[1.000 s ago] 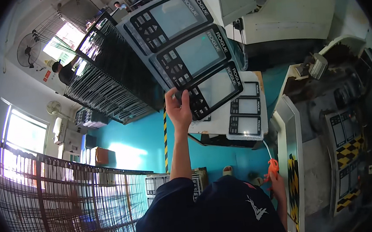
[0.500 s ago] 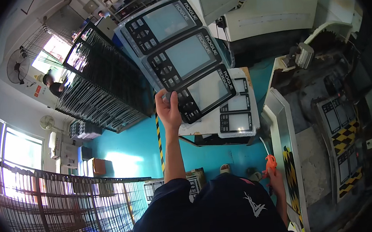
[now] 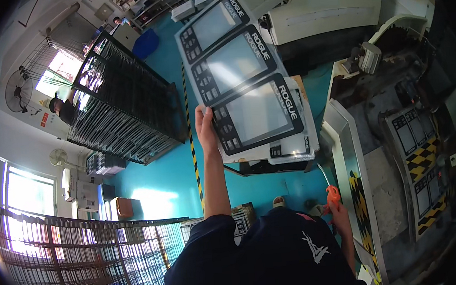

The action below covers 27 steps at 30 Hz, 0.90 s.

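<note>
Three joined black-framed panels (image 3: 235, 68) are pinched over the table (image 3: 254, 157) by bent fingers of the left hand (image 3: 205, 129), seemingly not put down yet, while other panels (image 3: 292, 146) are already laid there and an orange tool (image 3: 333, 193) is gripped by the curled right hand (image 3: 339, 213) near the table.
</note>
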Tool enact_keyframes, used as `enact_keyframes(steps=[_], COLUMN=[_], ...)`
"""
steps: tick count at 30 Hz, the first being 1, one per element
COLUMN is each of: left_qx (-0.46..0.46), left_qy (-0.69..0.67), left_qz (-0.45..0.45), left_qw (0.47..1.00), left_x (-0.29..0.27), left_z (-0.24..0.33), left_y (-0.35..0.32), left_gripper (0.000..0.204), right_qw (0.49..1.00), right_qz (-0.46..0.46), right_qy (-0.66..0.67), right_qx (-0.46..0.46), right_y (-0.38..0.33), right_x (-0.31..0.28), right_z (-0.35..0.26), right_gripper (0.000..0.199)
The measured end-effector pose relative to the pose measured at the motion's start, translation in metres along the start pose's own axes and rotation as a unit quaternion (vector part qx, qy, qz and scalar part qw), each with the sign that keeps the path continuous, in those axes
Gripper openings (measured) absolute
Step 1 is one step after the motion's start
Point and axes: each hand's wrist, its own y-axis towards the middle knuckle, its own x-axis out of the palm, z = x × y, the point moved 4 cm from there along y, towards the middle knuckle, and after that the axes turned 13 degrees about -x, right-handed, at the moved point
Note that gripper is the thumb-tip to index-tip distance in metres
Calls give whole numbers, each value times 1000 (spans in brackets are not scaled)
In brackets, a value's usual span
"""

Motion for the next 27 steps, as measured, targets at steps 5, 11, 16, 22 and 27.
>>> enact_keyframes(steps=[5,11,16,22,27], left_qx=[-122,-195,-192,-201,-182], left_qy=[-240,-553,-628,-613,-577], left_qz=[-26,-244,-309,-335,-330], left_qw=[963,772,688,687,725], left_x=[5,38,69,57,45], left_z=[-39,-86,-95,-89,-79], left_y=[4,-17,-32,-29,-30], left_gripper=[30,15,12,12,20], right_qw=[1000,999,979,972,980], right_qz=[1,-29,-99,-79,9], right_qy=[-1,41,148,175,149], right_qx=[-7,4,-95,-138,-131], right_y=[-4,-10,-14,-32,-19], right_x=[1,6,14,20,17], right_z=[-2,-41,-106,-149,-141], right_gripper=[37,42,47,44,36])
